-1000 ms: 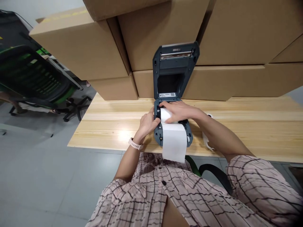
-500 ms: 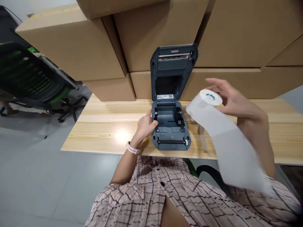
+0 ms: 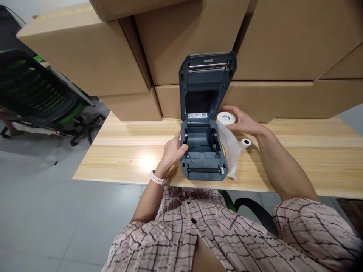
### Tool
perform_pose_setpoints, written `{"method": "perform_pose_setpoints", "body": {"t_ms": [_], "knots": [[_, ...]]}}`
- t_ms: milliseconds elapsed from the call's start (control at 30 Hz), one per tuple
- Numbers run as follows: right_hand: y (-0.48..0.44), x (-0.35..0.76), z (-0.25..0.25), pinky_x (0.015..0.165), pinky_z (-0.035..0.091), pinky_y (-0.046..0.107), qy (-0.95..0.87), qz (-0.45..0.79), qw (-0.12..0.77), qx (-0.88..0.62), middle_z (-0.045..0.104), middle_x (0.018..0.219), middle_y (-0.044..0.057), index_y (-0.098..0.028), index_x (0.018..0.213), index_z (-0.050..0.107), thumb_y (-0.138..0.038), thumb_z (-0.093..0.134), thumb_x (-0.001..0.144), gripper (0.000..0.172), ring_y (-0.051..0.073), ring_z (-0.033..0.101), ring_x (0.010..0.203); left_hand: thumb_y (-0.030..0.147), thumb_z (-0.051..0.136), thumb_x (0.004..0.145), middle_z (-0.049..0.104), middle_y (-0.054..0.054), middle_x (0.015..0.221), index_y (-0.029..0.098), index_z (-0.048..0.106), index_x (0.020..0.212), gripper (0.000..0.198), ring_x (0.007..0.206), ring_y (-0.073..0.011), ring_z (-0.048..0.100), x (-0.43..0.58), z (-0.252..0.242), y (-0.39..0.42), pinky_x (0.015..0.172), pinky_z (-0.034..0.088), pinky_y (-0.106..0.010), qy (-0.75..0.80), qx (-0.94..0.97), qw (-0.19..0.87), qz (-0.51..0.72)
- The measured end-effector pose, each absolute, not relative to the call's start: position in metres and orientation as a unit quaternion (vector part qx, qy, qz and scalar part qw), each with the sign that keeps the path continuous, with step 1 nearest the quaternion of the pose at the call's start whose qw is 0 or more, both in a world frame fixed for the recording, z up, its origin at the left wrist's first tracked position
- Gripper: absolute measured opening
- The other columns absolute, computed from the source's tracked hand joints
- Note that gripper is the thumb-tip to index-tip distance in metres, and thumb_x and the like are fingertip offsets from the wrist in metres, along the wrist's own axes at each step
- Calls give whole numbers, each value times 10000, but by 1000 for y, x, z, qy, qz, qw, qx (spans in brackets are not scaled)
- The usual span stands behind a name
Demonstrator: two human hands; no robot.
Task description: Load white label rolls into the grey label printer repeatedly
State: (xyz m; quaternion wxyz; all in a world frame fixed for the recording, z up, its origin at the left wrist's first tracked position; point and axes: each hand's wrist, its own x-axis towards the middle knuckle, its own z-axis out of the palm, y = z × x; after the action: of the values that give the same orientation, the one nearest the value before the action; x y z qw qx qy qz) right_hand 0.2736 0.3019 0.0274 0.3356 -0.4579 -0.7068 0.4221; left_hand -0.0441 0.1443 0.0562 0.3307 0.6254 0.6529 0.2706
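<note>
A dark grey label printer stands on the table with its lid raised, and the bay between its two roll holders is bare. My left hand grips the left side of the printer's base, thumb over the rim. To the printer's right, my right hand is closed around a white label roll, upright with its core facing up. A loose strip hangs from the roll toward the table's front edge. Beside the strip lies a small white roll with a dark core opening.
Large cardboard boxes are stacked along the back of the wooden table, close behind the lid. An office chair stands on the floor at the left. Part of another chair shows beside my body.
My right hand has moved left and toward the printer with the label roll. The strip, which swung out to the right, now hangs beside the printer. The small roll has come into view.
</note>
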Motion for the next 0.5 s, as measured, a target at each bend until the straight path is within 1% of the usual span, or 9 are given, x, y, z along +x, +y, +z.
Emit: {"method": "perform_pose_setpoints", "body": {"t_ms": [67,100,200,267,333,367,400,467,500], "knots": [[293,288,25,1277,441,690,-683,458,353,-447,681,1537,150,-295,1534,577,-457,1018,601,1045,417,620,1468,277,517,804,512,56,597,141,505,1648,854,597,-197,493,-45,55,145,657,369,-331,652,628,328,271],[286,299,25,1276,440,696,-667,473,366,-445,692,1530,137,-323,1534,580,-468,1005,649,992,406,625,1470,274,518,801,512,57,598,141,505,1647,857,595,-194,490,-45,54,145,653,368,-330,651,628,328,272],[257,336,21,1290,430,684,-610,507,406,-453,724,1503,100,-374,1425,672,-508,950,759,735,379,651,1455,265,523,792,509,58,603,142,512,1639,856,591,-187,488,-46,51,147,639,360,-327,650,625,332,278],[236,353,16,1256,474,672,-587,546,391,-453,719,1518,91,-386,1372,710,-520,934,782,646,373,641,1469,262,529,792,504,58,602,144,523,1631,847,591,-187,492,-46,50,147,627,350,-327,648,625,334,280],[218,359,10,1183,549,638,-582,585,342,-449,685,1569,90,-391,1377,716,-502,945,777,652,368,628,1478,258,535,795,504,59,601,144,520,1635,848,589,-185,488,-46,49,148,621,336,-325,647,622,338,283],[212,358,6,1142,581,603,-584,595,317,-453,688,1566,94,-383,1369,728,-488,955,771,648,360,653,1442,255,537,798,503,60,601,143,513,1642,852,587,-182,482,-46,49,148,621,329,-323,647,620,341,285],[208,355,4,1099,606,563,-588,598,296,-458,719,1520,103,-361,1332,756,-475,967,762,618,348,698,1367,251,540,802,500,61,602,144,507,1649,854,586,-179,475,-46,48,148,623,323,-321,647,617,344,288],[204,350,1,1008,627,498,-602,594,273,-459,809,1328,129,-294,1201,819,-464,984,747,513,314,774,1152,244,546,807,488,63,600,146,506,1652,852,585,-173,464,-46,47,148,627,315,-319,645,612,347,297],[203,348,1,954,628,480,-609,593,269,-453,836,1214,140,-266,1126,841,-476,988,739,464,300,787,1049,241,549,807,483,64,598,144,510,1651,850,584,-171,461,-46,46,148,628,314,-319,644,611,347,301]]}}
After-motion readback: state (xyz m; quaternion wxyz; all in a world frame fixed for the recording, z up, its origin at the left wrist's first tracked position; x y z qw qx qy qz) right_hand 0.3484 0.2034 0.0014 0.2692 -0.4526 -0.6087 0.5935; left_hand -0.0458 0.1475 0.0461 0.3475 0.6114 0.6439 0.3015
